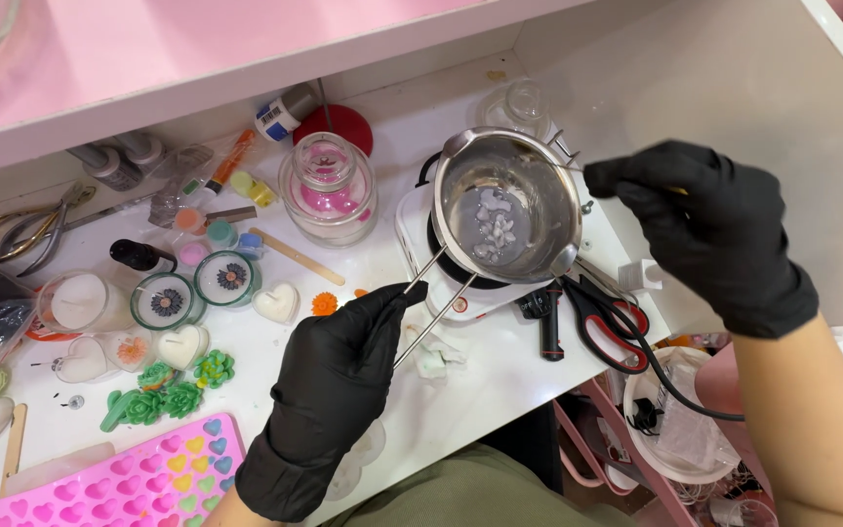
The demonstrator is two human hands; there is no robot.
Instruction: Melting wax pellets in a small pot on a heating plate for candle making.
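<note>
A metal pot (507, 207) is seated on a white hot plate (461, 283) near the middle of the bench, and pale wax chunks (496, 222) lie partly melted in its bottom. The step in hand appears to be the melting of wax. The pot's wire handle (436, 307) runs out toward 7 o'clock and is pinched between the fingers of the left hand (339, 376), which is closed on it; the gloved wrist is bent back toward the body, palm turned down. The right hand (704, 220), also gloved in black, is held at 3 o'clock of the pot, just beside the rim, its fingers closed on a thin rod (563, 164) that reaches over the rim; its tip cannot be made out. The forearm comes in from 5 o'clock.

By judgement, a steady hold on the handle is called for next while the chunks are stirred, with the pot kept level on the plate. Scissors (602, 322) lie at 4 o'clock of the pot, a glass jar (329, 190) at 9 o'clock.
</note>
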